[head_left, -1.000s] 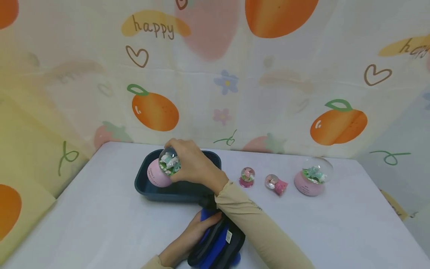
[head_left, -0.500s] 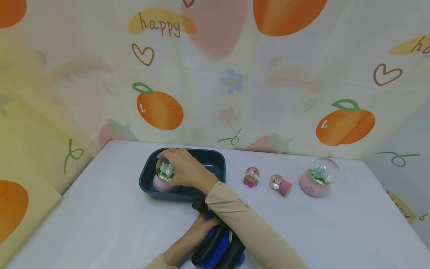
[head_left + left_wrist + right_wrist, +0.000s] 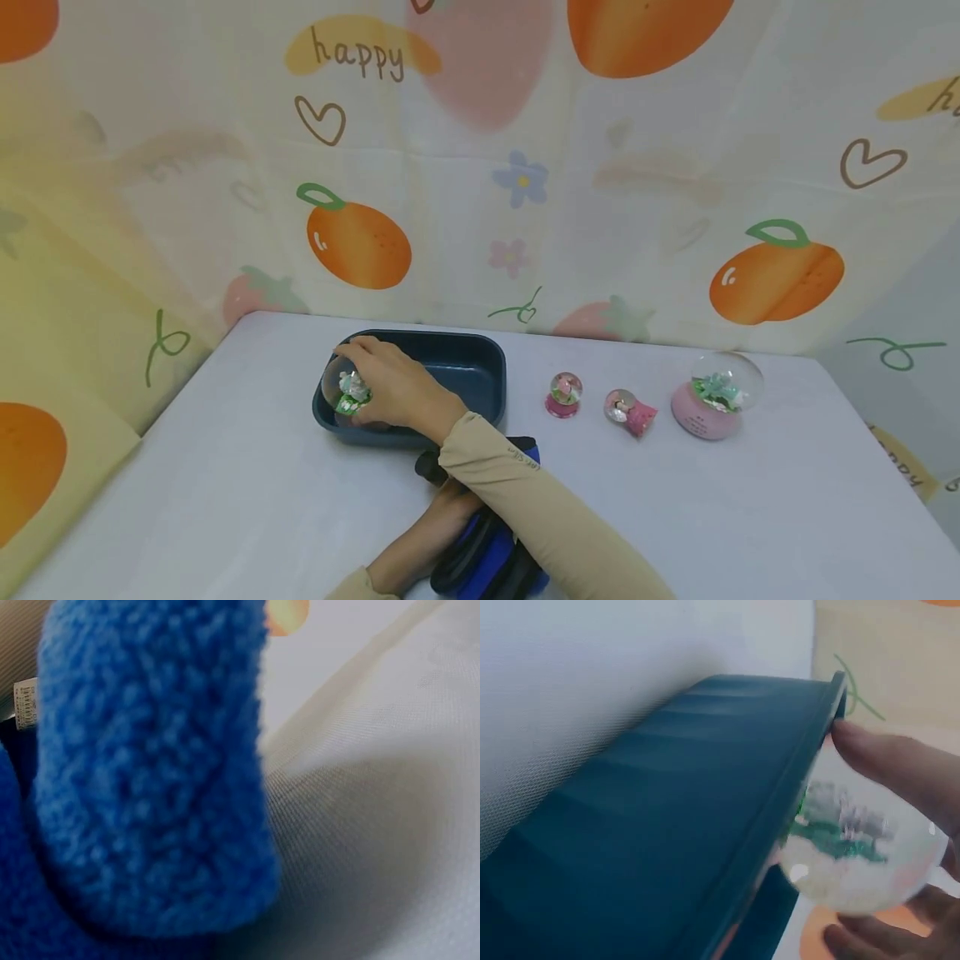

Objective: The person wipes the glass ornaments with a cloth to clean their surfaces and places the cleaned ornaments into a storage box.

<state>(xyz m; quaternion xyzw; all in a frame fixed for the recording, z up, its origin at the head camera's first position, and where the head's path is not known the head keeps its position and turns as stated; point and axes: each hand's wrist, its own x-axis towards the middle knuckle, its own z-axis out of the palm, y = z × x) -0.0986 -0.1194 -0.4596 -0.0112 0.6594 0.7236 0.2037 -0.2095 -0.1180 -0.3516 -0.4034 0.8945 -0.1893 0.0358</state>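
My right hand (image 3: 401,387) grips the clear dome of a snow globe (image 3: 348,390) low in the left end of a dark teal tray (image 3: 480,379). Green and white figures show inside the dome. In the right wrist view, thumb and fingers curl round the globe (image 3: 855,855) behind the tray wall (image 3: 667,795), which hides its base. Nearer the front, my left hand (image 3: 431,529) holds a blue-and-black padded bundle (image 3: 487,558), partly covered by the right sleeve. The left wrist view is mostly filled by fuzzy blue fabric (image 3: 157,772); what the bundle is, I cannot tell.
Right of the tray stands a small pink-based snow globe (image 3: 564,394). Beside it another small one (image 3: 630,412) lies on its side. A large pink-based snow globe (image 3: 712,400) sits tilted farther right on the white table (image 3: 187,500). A printed curtain (image 3: 465,208) hangs behind.
My right hand has moved the snow globe left and lower into the tray's left end, its pink base dropping from sight. The left hand keeps hold of the bundle; the head view has shifted slightly.
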